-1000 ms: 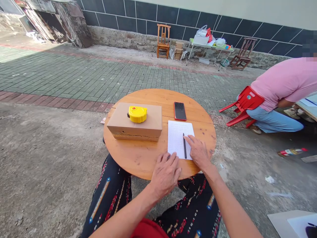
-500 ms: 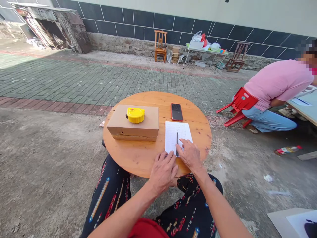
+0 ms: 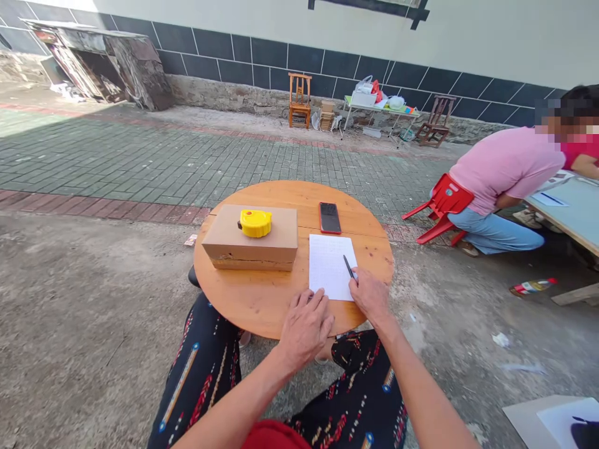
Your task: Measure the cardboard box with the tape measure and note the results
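Note:
My right hand (image 3: pixel 369 294) is closed on a black pen (image 3: pixel 347 265), whose tip rests on a white sheet of squared paper (image 3: pixel 328 264). My left hand (image 3: pixel 304 327) lies flat, fingers stretched out, on the near edge of the round wooden table (image 3: pixel 262 299), touching the paper's lower left corner. A cardboard box (image 3: pixel 253 240) lies on the left of the table with a yellow tape measure (image 3: pixel 255 222) on top. A phone in a red case (image 3: pixel 330 217) lies beyond the paper.
A person in a pink shirt (image 3: pixel 508 165) sits on a red plastic chair (image 3: pixel 440 202) at another table (image 3: pixel 568 212) to the right. A bottle (image 3: pixel 528 287) lies on the ground. Wooden chairs (image 3: pixel 299 100) and a folding table (image 3: pixel 377 106) stand by the far wall.
My right hand has gone from lying on the paper beside the pen to gripping the pen, now tilted. My left hand has stayed put. The view has tilted upward.

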`<state>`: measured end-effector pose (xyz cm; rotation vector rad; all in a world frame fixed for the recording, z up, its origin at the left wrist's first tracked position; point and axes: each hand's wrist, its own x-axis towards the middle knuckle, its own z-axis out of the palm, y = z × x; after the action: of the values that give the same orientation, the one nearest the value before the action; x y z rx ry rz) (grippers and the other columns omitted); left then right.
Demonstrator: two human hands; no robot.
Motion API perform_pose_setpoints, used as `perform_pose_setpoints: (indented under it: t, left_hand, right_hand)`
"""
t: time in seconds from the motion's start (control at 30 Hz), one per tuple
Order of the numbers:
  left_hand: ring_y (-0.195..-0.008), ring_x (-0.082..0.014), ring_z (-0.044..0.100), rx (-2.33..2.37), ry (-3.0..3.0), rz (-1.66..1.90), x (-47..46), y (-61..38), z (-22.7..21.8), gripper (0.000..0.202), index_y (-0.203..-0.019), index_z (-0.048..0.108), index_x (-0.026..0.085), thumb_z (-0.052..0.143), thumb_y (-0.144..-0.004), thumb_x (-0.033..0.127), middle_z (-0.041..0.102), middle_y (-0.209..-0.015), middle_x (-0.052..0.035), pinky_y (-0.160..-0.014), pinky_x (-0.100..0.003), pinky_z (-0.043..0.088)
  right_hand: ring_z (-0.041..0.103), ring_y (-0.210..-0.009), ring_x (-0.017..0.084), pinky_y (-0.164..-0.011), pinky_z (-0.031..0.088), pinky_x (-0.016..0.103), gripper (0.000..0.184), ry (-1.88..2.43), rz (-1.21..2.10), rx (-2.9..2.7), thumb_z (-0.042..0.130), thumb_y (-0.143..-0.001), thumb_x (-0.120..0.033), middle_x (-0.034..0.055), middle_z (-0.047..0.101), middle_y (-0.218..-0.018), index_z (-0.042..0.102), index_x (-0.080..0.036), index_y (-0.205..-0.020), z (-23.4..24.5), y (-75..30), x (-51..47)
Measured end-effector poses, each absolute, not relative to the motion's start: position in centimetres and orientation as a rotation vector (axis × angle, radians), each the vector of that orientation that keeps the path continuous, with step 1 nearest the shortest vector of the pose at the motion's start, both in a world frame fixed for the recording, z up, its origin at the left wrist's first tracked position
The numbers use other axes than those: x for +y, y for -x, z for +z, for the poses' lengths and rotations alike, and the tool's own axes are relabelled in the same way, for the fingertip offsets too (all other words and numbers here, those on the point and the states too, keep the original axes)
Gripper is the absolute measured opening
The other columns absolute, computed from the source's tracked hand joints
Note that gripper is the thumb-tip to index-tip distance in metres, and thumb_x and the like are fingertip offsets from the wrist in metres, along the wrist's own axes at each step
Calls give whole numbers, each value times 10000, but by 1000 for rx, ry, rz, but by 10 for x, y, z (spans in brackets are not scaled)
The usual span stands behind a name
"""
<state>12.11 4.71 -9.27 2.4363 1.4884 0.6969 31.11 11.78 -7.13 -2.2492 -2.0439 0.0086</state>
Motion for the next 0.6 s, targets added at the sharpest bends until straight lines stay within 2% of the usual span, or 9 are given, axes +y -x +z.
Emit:
perform_pose_setpoints:
  t: [0.27,0.43,0.6]
  left_hand:
    - [-1248,-303,475,1475,-2412,706,45,-120,-92,367,-1272,589,201,571,-930,334,568,-1430,-57,-1075,-513,402]
    - [-1246,-304,466,1486,-2397,733,45,-120,-90,348,-1244,600,205,585,-919,330,572,-1419,-64,-1081,-517,399]
    - [-1242,-305,470,1491,-2386,770,45,-120,-91,354,-1235,604,206,603,-905,333,582,-1405,-69,-1079,-522,404]
  right_hand:
    - [691,-920,236,-754,439,312,323,2193,42,-1960,487,-966,-305,100,736,-1046,667,-181,-1204,-76,-317,121]
    - [685,-917,235,-763,445,320,335,2103,51,-1915,493,-958,-303,106,732,-1079,678,-156,-1197,-79,-325,115]
    - [688,-871,231,-749,458,319,331,1966,29,-1839,464,-948,-302,86,743,-1014,710,-169,-1124,-78,-328,107]
